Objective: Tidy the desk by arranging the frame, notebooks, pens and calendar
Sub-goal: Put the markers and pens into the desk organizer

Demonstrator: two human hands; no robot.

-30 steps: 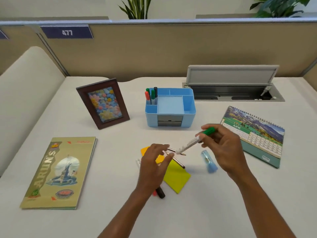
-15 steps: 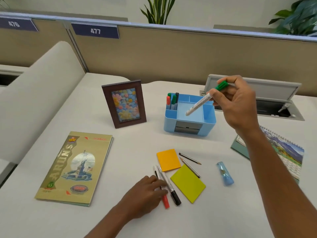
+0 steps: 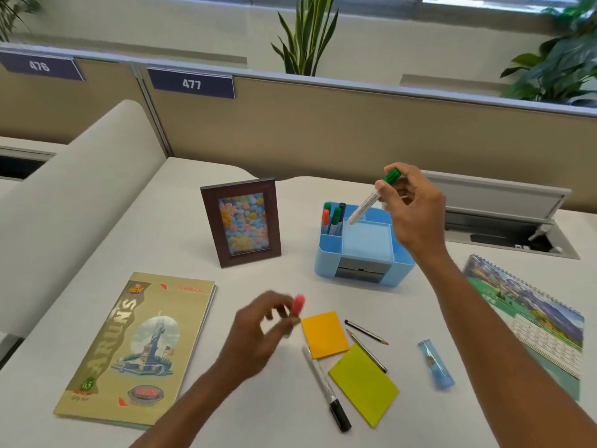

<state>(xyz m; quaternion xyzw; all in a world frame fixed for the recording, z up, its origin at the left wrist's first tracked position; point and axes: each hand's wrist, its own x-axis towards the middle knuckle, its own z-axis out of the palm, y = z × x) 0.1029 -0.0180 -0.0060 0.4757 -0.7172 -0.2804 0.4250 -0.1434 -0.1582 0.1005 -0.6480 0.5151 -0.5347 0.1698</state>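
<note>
The right hand (image 3: 415,210) has its grip closed on the capped end of a green marker (image 3: 371,198), light, stiff and smooth, tilted over the blue organizer (image 3: 363,250) at 12 o'clock on the counter (image 3: 258,425); the left hand (image 3: 258,334) pinches a red marker (image 3: 297,306), blurred, at 6 o'clock.

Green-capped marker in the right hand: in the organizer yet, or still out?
Out. The right hand holds the green-capped marker tilted above the blue organizer, tip near its rim.

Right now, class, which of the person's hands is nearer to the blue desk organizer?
Right. The right hand hangs just above the blue desk organizer, holding a green-capped marker over it. The left hand is down by the sticky notes, clearly farther off.
</note>
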